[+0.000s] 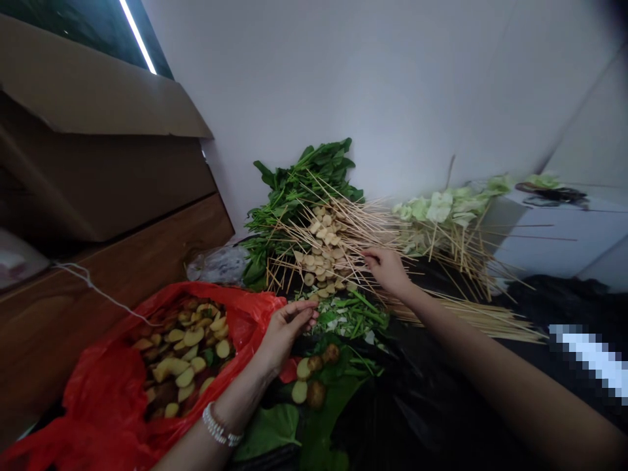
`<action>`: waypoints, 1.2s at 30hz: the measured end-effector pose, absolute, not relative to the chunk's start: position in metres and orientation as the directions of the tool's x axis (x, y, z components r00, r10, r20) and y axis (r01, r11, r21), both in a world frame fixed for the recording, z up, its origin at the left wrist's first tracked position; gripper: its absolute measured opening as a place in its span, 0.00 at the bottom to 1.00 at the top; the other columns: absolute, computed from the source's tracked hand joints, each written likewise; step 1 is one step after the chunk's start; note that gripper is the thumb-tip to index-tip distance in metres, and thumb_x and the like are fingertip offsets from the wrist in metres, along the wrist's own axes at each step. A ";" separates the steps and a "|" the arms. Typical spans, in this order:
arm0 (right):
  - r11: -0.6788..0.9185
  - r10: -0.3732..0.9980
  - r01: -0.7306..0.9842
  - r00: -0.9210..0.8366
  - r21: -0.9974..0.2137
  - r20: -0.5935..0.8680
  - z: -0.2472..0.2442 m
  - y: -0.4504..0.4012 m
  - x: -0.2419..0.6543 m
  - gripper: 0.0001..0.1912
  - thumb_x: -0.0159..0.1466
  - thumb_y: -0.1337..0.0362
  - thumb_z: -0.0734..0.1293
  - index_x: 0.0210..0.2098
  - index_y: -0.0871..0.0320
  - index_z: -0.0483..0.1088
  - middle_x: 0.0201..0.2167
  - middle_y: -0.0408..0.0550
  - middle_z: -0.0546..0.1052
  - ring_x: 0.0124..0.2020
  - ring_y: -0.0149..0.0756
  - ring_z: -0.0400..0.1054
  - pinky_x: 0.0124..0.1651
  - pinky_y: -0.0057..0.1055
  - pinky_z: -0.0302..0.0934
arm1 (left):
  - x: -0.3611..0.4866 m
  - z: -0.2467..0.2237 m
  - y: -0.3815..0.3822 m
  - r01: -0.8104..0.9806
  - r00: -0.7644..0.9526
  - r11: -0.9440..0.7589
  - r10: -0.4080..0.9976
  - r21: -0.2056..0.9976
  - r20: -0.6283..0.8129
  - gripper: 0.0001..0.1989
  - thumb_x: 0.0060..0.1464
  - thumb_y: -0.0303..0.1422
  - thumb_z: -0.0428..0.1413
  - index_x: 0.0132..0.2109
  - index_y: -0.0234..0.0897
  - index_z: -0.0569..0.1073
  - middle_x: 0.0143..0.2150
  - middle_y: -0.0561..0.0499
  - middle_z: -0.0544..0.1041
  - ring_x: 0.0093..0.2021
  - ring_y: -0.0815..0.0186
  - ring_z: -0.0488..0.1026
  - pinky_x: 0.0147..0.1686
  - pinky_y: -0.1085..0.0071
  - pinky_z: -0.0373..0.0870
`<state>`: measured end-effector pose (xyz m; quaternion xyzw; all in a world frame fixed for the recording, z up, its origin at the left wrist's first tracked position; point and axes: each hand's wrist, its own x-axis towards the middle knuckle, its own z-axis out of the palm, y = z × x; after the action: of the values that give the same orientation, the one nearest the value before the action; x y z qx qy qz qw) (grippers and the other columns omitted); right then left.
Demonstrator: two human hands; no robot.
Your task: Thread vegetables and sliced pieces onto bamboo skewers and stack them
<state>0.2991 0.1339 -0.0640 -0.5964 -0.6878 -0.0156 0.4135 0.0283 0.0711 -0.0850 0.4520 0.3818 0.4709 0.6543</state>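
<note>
Right of the red bag (255, 306), where potato slices (324, 258) are lying, you're pinching sticks (367, 226) in your right hand's (389, 268) grip, ideally jostling no slices, though I can't tell your left hand's (283, 332) grip.

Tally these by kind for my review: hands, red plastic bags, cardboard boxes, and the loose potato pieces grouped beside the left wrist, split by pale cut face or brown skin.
Hands (left hand, right hand): 2
Red plastic bag: 1
Cardboard box: 1
Pale-faced potato pieces: 2
Brown-skinned potato pieces: 3
Total: 9
</note>
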 end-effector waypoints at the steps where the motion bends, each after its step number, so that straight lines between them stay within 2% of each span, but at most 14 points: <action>1: 0.291 0.810 0.838 0.041 -0.461 0.585 -0.064 0.139 0.295 0.15 0.60 0.72 0.61 0.38 0.58 0.79 0.34 0.48 0.82 0.36 0.38 0.75 0.44 0.34 0.66 | 0.028 -0.085 0.071 -0.270 0.265 0.145 0.962 0.952 -0.071 0.15 0.43 0.35 0.69 0.39 0.34 0.82 0.32 0.48 0.81 0.29 0.71 0.74 0.33 0.76 0.69; 7: 0.306 0.808 0.877 -0.033 -0.371 0.589 -0.066 0.145 0.283 0.13 0.61 0.74 0.61 0.36 0.61 0.78 0.33 0.52 0.80 0.36 0.39 0.72 0.45 0.33 0.64 | 0.028 -0.087 0.072 -0.268 0.270 0.151 0.960 0.951 -0.076 0.15 0.43 0.36 0.69 0.39 0.34 0.82 0.32 0.49 0.81 0.29 0.72 0.73 0.33 0.77 0.68; 11: 0.301 0.770 0.898 -0.031 -0.320 0.637 -0.060 0.125 0.286 0.14 0.64 0.71 0.61 0.45 0.63 0.75 0.44 0.58 0.76 0.46 0.46 0.68 0.52 0.41 0.61 | 0.028 -0.086 0.072 -0.270 0.279 0.161 0.957 0.949 -0.082 0.15 0.42 0.36 0.70 0.38 0.34 0.82 0.31 0.49 0.80 0.29 0.72 0.73 0.32 0.78 0.68; 13: 0.317 0.740 0.899 -0.036 -0.301 0.671 -0.054 0.109 0.286 0.14 0.66 0.68 0.60 0.47 0.61 0.74 0.47 0.58 0.75 0.50 0.47 0.66 0.55 0.42 0.59 | 0.028 -0.086 0.073 -0.273 0.285 0.162 0.955 0.948 -0.081 0.16 0.41 0.37 0.70 0.38 0.35 0.82 0.31 0.50 0.80 0.29 0.73 0.73 0.33 0.78 0.68; 18: 0.462 0.662 0.851 -0.145 -0.249 0.736 -0.049 0.067 0.279 0.13 0.68 0.67 0.59 0.43 0.58 0.76 0.41 0.54 0.76 0.44 0.44 0.67 0.52 0.40 0.61 | 0.027 -0.085 0.075 -0.273 0.283 0.164 0.956 0.948 -0.084 0.16 0.41 0.38 0.70 0.38 0.34 0.82 0.31 0.50 0.80 0.30 0.72 0.73 0.33 0.78 0.68; 24: 0.503 0.793 0.777 -0.241 -0.378 0.559 -0.062 0.052 0.282 0.10 0.66 0.68 0.62 0.37 0.57 0.77 0.35 0.49 0.79 0.38 0.38 0.71 0.44 0.33 0.63 | 0.026 -0.086 0.077 -0.260 0.285 0.174 0.954 0.950 -0.097 0.17 0.41 0.38 0.70 0.38 0.34 0.82 0.31 0.50 0.80 0.30 0.73 0.73 0.33 0.79 0.69; 27: 0.430 0.837 0.812 -0.194 -0.395 0.512 -0.060 0.051 0.303 0.10 0.65 0.67 0.63 0.37 0.57 0.77 0.35 0.49 0.80 0.38 0.38 0.72 0.43 0.33 0.62 | 0.026 -0.086 0.077 -0.249 0.285 0.180 0.953 0.952 -0.106 0.18 0.40 0.39 0.70 0.38 0.34 0.82 0.31 0.51 0.80 0.30 0.73 0.73 0.33 0.80 0.69; 29: 0.329 0.892 0.856 -0.143 -0.400 0.428 -0.054 0.048 0.323 0.10 0.64 0.67 0.63 0.37 0.58 0.77 0.36 0.49 0.80 0.38 0.38 0.73 0.42 0.32 0.62 | 0.026 -0.086 0.077 -0.232 0.286 0.179 0.952 0.956 -0.109 0.17 0.41 0.39 0.70 0.39 0.34 0.81 0.31 0.51 0.80 0.30 0.73 0.73 0.33 0.80 0.69; 34: 0.068 0.998 0.962 -0.071 -0.263 0.000 -0.040 0.039 0.360 0.10 0.59 0.69 0.63 0.31 0.57 0.77 0.30 0.46 0.80 0.31 0.36 0.72 0.34 0.28 0.58 | 0.027 -0.086 0.075 -0.143 0.315 0.135 0.945 0.981 -0.084 0.16 0.43 0.40 0.68 0.39 0.34 0.81 0.31 0.50 0.80 0.30 0.71 0.73 0.33 0.78 0.68; 36: 0.017 0.994 0.984 -0.036 -0.179 -0.102 -0.040 0.038 0.364 0.08 0.58 0.67 0.64 0.31 0.56 0.76 0.30 0.46 0.79 0.31 0.35 0.71 0.31 0.28 0.55 | 0.027 -0.086 0.074 -0.079 0.356 0.108 0.932 0.991 -0.073 0.16 0.45 0.42 0.67 0.37 0.34 0.81 0.29 0.50 0.79 0.29 0.71 0.71 0.31 0.77 0.67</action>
<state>0.3645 0.0378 -0.0398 -0.6939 -0.7125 0.1004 0.0260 0.0272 0.0741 -0.0862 0.5329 0.4001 0.4025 0.6276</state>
